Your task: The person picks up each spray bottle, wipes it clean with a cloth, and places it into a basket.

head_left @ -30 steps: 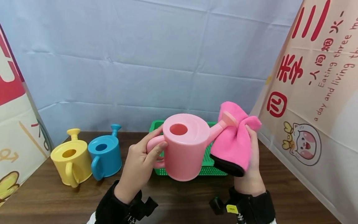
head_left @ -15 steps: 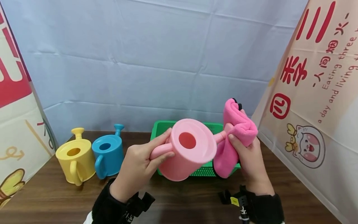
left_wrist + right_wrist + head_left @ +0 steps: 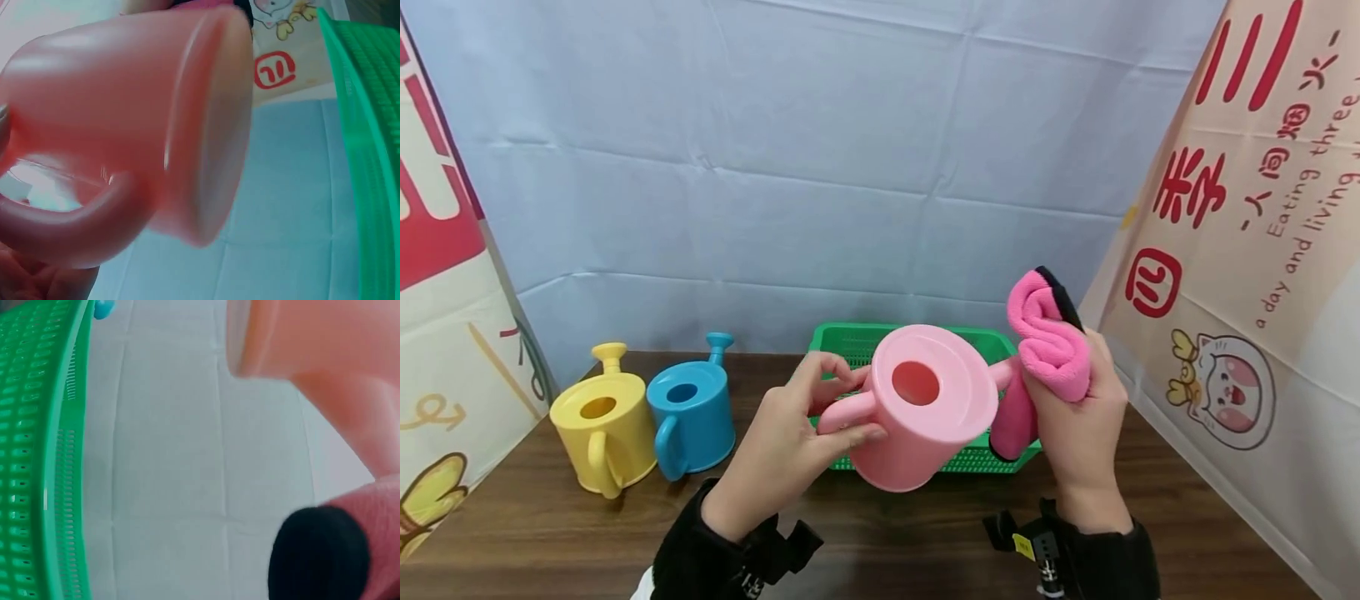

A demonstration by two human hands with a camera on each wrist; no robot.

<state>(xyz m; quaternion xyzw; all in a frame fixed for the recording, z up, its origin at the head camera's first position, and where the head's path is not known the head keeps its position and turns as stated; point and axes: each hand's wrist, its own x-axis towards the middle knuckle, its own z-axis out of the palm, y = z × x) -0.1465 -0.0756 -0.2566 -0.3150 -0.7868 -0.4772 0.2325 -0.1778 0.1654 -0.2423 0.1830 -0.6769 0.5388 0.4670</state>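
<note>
Above the basket (image 3: 977, 457), the can (image 3: 925, 408) has tipped nearer; left hand (image 3: 790, 442) pinches its handle, right hand (image 3: 1078, 417) now clasps cloth (image 3: 1048, 350) round the spout.

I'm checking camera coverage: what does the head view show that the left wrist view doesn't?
Only the head view shows the yellow watering can, the blue watering can, the pink cloth gripped by the right hand, and the table. Only the left wrist view shows the pink watering can's underside. Both show that can and the green basket.
</note>
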